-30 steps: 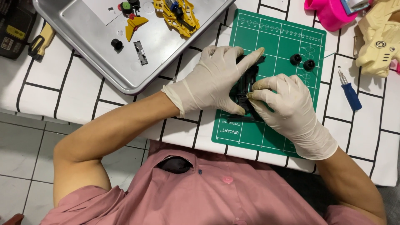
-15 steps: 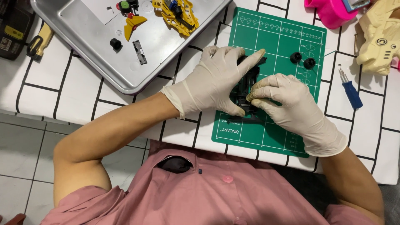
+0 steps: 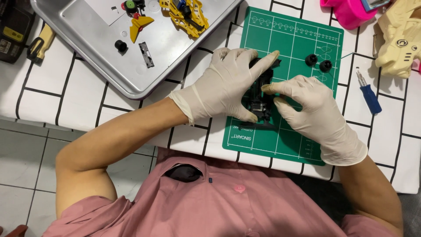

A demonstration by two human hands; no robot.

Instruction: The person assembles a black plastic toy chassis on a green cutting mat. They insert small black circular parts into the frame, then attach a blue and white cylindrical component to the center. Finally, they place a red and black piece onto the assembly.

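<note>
Head view, looking straight down: nearest, a pink shirt (image 3: 210, 202) and two bare forearms reaching up onto a white table with black grid lines (image 3: 39, 101). Both hands wear pale latex gloves. Left hand (image 3: 223, 85) is cupped over a black plastic assembly (image 3: 259, 103) that sits on a green cutting mat (image 3: 289, 136), fingers wrapped along its left side and top, holding it steady. Right hand (image 3: 313, 109) meets it from the other side, index finger and thumb pinched narrow against the assembly's upper right edge; what sits between the fingertips, cannot tell. Just beyond the right hand, two small black wheels (image 3: 318, 63) lie on the mat, touching each other. Right of the mat, a blue-handled screwdriver (image 3: 368, 94) on the table. Farther left, a metal tray (image 3: 105, 52) with a yellow frame part (image 3: 186, 15), a yellow wedge piece (image 3: 139, 25), a small black cap (image 3: 120, 45). Far right corner: a cream plastic shell (image 3: 401, 37) and a pink container (image 3: 346, 11).
</note>
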